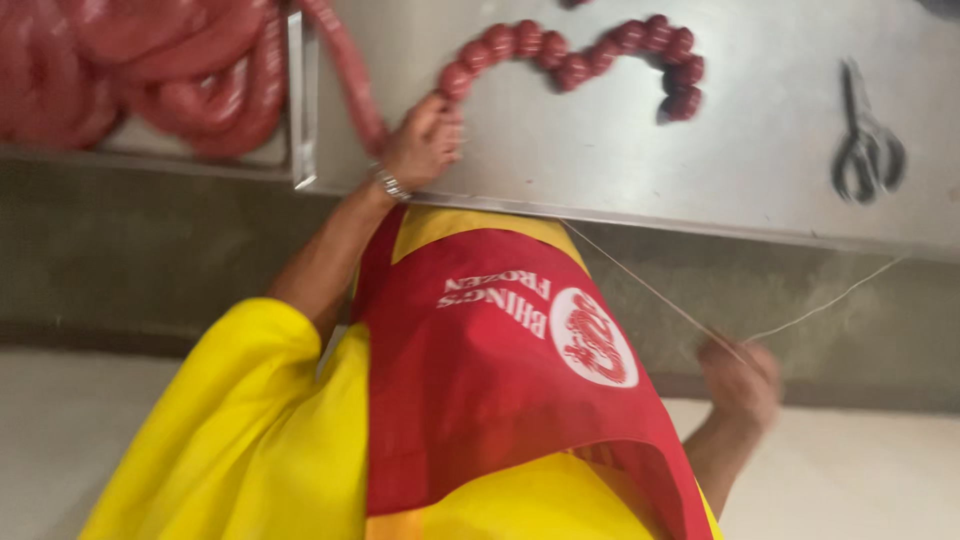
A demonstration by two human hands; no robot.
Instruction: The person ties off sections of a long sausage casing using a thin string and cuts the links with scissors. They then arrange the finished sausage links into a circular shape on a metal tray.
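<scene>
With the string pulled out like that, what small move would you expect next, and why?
Probably drawing the string tight. The left hand pinches the sausage where the tied links end, while the right hand, blurred, holds the string taut below the table edge.

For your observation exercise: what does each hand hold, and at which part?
Left hand pinches the sausage string at its tied-off end. Right hand, blurred, grips the thin twine, pulled taut off the table.

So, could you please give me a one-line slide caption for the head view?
Left hand pinches a sausage chain on the steel table; right hand pulls twine taut.
</scene>
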